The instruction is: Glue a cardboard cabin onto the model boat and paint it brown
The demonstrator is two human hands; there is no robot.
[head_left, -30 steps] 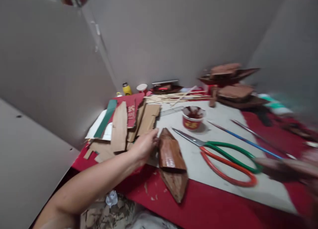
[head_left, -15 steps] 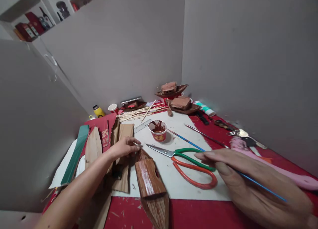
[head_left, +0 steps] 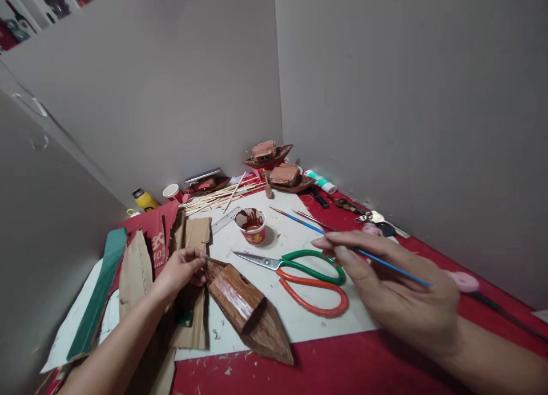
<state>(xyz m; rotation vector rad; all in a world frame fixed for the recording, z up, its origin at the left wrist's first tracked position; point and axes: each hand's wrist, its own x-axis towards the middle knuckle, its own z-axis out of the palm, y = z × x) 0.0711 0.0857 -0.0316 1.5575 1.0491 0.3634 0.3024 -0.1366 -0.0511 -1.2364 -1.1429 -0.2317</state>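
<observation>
My left hand (head_left: 183,275) pinches the far tip of a brown model boat (head_left: 268,329), whose curved roof (head_left: 237,297) shines as if wet. The boat lies aslant over the white paper, its near end pointing to the lower right. In my right hand (head_left: 394,281) is a thin blue paintbrush (head_left: 308,225), its bristles pointing up and left. Beyond the boat stands a paper cup (head_left: 252,235) with brown paint smeared inside. Scissors (head_left: 299,275) with one green and one orange handle lie opened on the paper between the boat and my right hand.
Cardboard strips (head_left: 197,292) and a green strip (head_left: 100,286) lie at the left. Thin wooden sticks (head_left: 222,195), a ruler (head_left: 225,221) and other model boats (head_left: 285,177) are at the back. A second brush (head_left: 314,220), keys (head_left: 374,217) and a pink object (head_left: 464,281) lie at the right.
The boat has turned, its near end swinging to the right, with my left hand on its far tip. My right hand has shifted left with the brush. The whole view has moved rightward.
</observation>
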